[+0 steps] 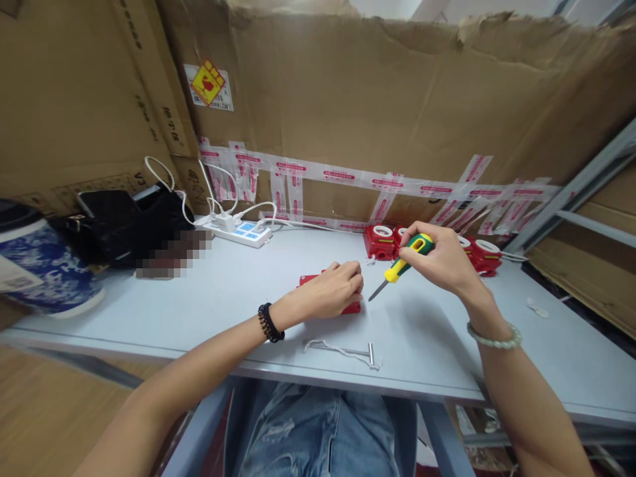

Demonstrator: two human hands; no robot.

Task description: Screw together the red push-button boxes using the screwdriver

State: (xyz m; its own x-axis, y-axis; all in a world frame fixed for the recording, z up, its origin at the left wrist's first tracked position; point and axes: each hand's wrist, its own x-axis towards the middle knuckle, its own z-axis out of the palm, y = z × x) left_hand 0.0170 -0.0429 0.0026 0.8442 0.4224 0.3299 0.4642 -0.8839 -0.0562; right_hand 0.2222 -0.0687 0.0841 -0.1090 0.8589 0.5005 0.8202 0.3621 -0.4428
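Note:
My left hand (334, 290) is closed over a red block-like part (352, 308) on the table, with the fingers bent round its right end. Much of the part lies hidden beneath the palm. My right hand (437, 255) grips a screwdriver (400, 266) with a green and yellow handle. Its metal tip points down and left, a little above the table and just right of the red part, apart from it. Nearer the table's front edge lies a metal T-shaped rod (348, 351) with a white string alongside.
Several red parts with white rings (381, 242) stand in a row at the back, partly behind my right hand. A white power strip (236, 228) with cables sits back left. A blue-and-white container (47, 265) stands far left. Cardboard (348, 99) walls the back; a metal frame (571, 179) rises right.

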